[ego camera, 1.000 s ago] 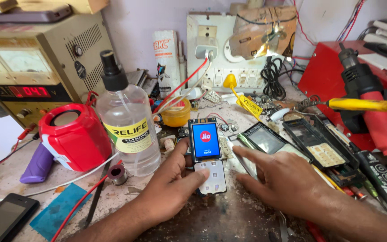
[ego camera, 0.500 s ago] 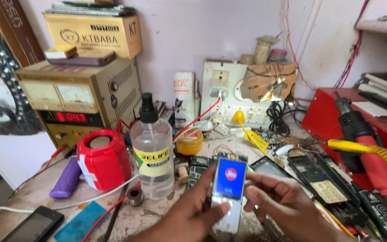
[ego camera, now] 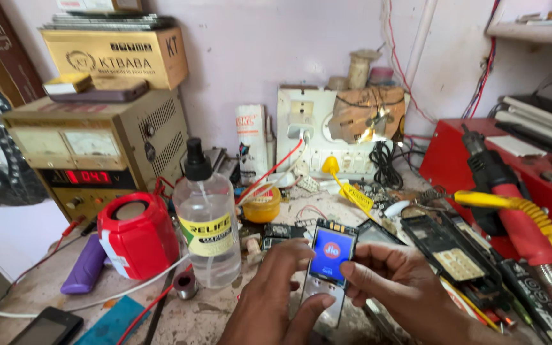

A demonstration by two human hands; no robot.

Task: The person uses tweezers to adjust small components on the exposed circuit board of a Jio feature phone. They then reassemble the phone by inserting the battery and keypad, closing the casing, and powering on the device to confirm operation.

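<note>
Phone [ego camera: 328,271] lifted; held between both hands' grip.

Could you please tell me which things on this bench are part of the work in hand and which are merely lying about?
In hand:
small keypad phone, screen lit blue
left hand
right hand

Lying about:
clear spray bottle
red speaker
yellow tin
power supply
black phone

Two hands [ego camera: 276,300] [ego camera: 394,284], one phone [ego camera: 328,268], one bottle [ego camera: 206,220], one speaker [ego camera: 132,236].
</note>
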